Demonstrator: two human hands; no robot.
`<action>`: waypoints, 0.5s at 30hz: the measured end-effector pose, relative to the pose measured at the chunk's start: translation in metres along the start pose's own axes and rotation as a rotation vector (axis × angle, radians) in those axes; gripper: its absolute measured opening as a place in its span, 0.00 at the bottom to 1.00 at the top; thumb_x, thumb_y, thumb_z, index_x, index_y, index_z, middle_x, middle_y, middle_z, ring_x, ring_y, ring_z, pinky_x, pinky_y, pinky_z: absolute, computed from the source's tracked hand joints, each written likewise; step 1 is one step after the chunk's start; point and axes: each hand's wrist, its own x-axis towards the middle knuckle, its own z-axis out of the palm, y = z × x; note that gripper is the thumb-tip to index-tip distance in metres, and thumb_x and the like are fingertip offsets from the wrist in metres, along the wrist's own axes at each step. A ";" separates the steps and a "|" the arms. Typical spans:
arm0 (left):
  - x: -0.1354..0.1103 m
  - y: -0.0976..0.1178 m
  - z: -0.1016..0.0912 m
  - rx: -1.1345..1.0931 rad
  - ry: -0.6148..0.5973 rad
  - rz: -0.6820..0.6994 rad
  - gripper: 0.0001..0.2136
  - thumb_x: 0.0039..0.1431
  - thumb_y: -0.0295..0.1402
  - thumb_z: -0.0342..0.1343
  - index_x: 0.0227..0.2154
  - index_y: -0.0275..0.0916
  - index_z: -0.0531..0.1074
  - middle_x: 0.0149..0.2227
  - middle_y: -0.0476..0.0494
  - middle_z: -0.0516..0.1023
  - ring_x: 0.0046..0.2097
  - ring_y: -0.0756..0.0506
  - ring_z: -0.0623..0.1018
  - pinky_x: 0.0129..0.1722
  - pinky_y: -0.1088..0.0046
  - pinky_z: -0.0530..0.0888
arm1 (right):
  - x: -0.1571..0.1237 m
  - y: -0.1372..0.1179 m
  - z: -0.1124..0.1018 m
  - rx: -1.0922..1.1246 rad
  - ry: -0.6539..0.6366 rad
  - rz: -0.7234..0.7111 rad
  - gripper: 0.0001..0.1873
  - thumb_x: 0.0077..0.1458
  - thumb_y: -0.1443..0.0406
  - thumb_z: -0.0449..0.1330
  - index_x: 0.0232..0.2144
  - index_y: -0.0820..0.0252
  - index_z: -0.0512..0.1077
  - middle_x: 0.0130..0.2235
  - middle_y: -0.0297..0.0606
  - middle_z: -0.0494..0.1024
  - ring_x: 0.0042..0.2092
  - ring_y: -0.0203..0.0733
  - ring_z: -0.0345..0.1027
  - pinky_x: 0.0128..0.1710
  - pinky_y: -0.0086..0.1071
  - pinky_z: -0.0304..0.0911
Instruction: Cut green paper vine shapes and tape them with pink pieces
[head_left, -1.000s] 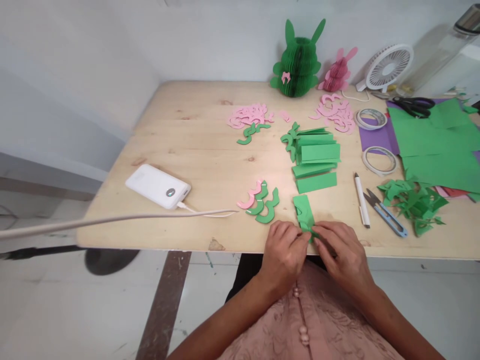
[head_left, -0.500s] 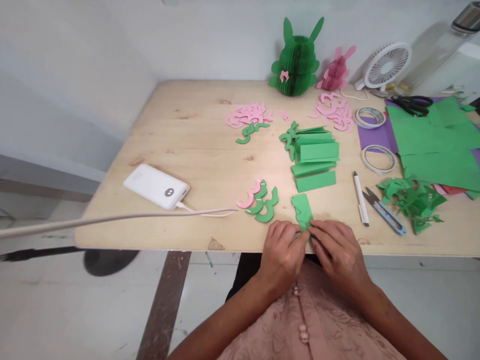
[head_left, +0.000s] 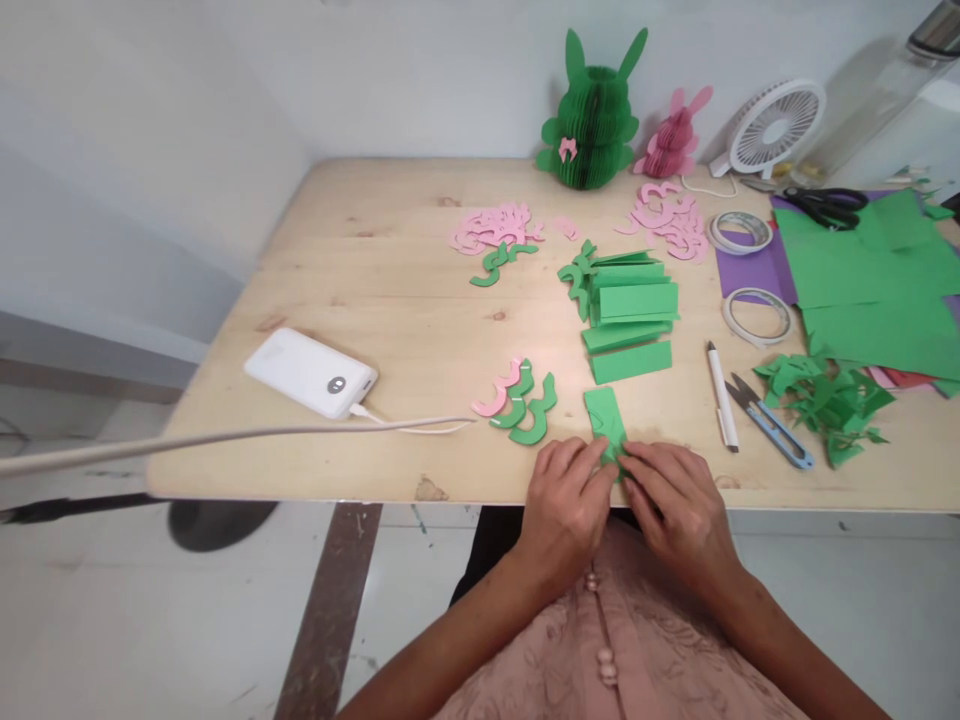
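Note:
At the near edge of the wooden table (head_left: 390, 300), my left hand (head_left: 568, 500) and my right hand (head_left: 675, 500) are both pinched on the near end of a folded green paper strip (head_left: 604, 418). The strip's far end lies flat on the table. Just left of it sit a few curved green and pink paper cut-outs (head_left: 519, 402). A stack of folded green strips (head_left: 628, 312) lies beyond the hands.
A white power bank (head_left: 310, 372) with a cable lies at the left. A white pen (head_left: 722, 396), blue snips (head_left: 771, 424), green scraps (head_left: 825, 396), tape rolls (head_left: 757, 316), green sheets (head_left: 877, 275), scissors (head_left: 825, 205), a fan (head_left: 772, 128) and green (head_left: 592, 115) and pink (head_left: 671, 140) paper rabbits stand at the right and back.
My hands have drawn slightly closer together on the strip's near end. Otherwise only the view has shifted a little.

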 end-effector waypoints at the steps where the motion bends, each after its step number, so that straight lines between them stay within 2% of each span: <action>1: 0.000 0.000 0.000 0.003 0.000 -0.001 0.10 0.61 0.24 0.47 0.40 0.35 0.73 0.50 0.39 0.75 0.45 0.41 0.70 0.44 0.60 0.68 | 0.000 0.000 0.000 0.002 0.001 0.002 0.12 0.55 0.72 0.59 0.43 0.64 0.74 0.45 0.47 0.78 0.45 0.47 0.69 0.47 0.44 0.64; 15: -0.001 0.001 0.000 0.002 -0.006 -0.007 0.10 0.62 0.24 0.46 0.40 0.36 0.72 0.51 0.41 0.75 0.48 0.41 0.70 0.46 0.60 0.66 | -0.003 0.001 0.003 -0.013 0.015 0.007 0.15 0.55 0.73 0.58 0.46 0.65 0.73 0.47 0.48 0.77 0.47 0.48 0.68 0.49 0.45 0.62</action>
